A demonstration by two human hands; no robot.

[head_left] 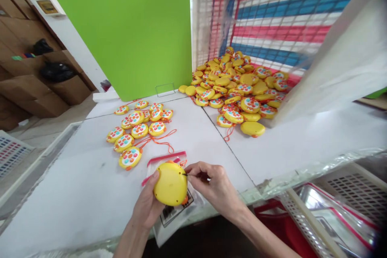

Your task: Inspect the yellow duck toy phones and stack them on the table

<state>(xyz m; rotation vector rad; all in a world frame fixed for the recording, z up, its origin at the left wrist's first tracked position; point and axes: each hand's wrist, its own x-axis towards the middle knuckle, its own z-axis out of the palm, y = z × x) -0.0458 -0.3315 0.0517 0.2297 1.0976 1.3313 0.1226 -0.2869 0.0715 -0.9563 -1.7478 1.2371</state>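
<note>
My left hand (146, 205) grips a round yellow toy (170, 184), its plain back facing up and small orange parts showing at its edge. My right hand (211, 183) pinches a thin dark implement (185, 174), its tip at the toy's edge. Under both hands lies a clear plastic zip bag (154, 165) with a red seal and a barcode label (177, 209). Several similar yellow toys (136, 129) with colourful buttons and orange cords lie just beyond, and a large heap of them (236, 88) rises farther right.
The white table (75, 193) has visible seams. A green board (121, 28) stands behind it, next to a red, white and blue striped woven sheet (284, 20). Cardboard boxes (33, 72) are at the left. Lattice plastic crates (347, 205) and a red container (281, 225) sit below the right edge.
</note>
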